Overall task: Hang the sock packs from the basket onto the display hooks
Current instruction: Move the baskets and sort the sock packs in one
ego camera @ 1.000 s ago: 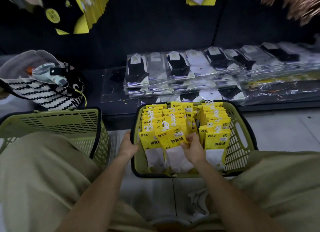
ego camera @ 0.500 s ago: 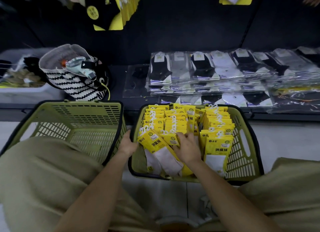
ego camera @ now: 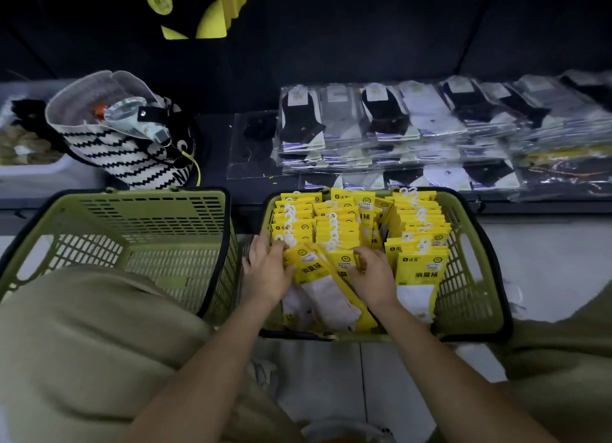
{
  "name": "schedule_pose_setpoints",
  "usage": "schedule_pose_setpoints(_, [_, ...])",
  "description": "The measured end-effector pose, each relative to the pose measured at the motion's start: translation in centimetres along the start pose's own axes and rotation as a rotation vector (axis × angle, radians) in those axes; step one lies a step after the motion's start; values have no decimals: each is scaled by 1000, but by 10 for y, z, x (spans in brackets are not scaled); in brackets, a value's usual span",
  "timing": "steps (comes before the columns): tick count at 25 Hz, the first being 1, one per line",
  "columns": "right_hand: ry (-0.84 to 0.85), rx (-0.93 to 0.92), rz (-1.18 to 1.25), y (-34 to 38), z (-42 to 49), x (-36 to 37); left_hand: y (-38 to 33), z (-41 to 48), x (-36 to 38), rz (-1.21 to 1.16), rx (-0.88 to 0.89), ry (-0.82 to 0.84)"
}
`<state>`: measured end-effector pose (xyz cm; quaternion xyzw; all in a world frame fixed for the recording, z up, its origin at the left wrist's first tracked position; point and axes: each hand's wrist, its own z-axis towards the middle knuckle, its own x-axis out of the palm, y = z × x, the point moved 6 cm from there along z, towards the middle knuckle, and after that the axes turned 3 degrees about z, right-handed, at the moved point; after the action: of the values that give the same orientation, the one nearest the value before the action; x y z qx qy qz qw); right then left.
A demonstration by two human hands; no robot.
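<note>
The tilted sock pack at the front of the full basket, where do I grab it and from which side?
Pinch the tilted sock pack by its yellow header card, coming from above at its left edge, where the left hand holds it. The header leans up clear of the row in the basket, likely firmer than the soft white sock part.

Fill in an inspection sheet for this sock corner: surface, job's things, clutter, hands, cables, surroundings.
Surface: pale tiled floor; baskets stand on it.
Job's things: right basket packed with yellow sock packs; front tilted pack leans left.
Clutter: second green basket, striped bag, clear-wrapped socks on low shelf.
Hands: left hand grips the tilted pack; right hand curls over middle-row packs.
Cables: thin yellow cord by the bag.
Surroundings: dark display wall, hung packs at top.
</note>
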<state>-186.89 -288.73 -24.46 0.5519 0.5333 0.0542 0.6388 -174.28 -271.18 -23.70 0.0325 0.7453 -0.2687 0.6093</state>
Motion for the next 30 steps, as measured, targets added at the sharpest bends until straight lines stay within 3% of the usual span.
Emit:
schedule_pose_setpoints(3, [162, -4, 133, 2, -6, 10, -31, -9, -1, -15, 196, -88])
schedule_pose_setpoints(5, [181, -9, 145, 1, -6, 10, -49, -12, 5, -251, 244, 10])
schedule_pose_setpoints(8, [154, 20, 193, -2, -1, 6, -52, -9, 12, -628, 65, 82])
schedule_pose_setpoints(10, [167, 55, 224, -5, 1, 5, -43, -6, 19, -745, -102, 98])
schedule_pose_setpoints(15, [183, 76, 316, -10, 5, -3, -29, -16, 41, -630, -239, 257])
schedule_pose_setpoints(21, [149, 124, 327, -24, 2, -19, 16, -26, -31, -226, -149, -306])
schedule_pose_setpoints(23, [140, 107, 338, -23, 0, -20, 34, -29, -30, -133, -130, -197])
schedule_pose_setpoints(26, [136, 85, 334, -17, -1, -18, 58, -36, -14, -205, -170, 66])
schedule_pose_setpoints(30, [147, 89, 360, -14, -2, -11, 105, -36, -27, -199, -384, 13])
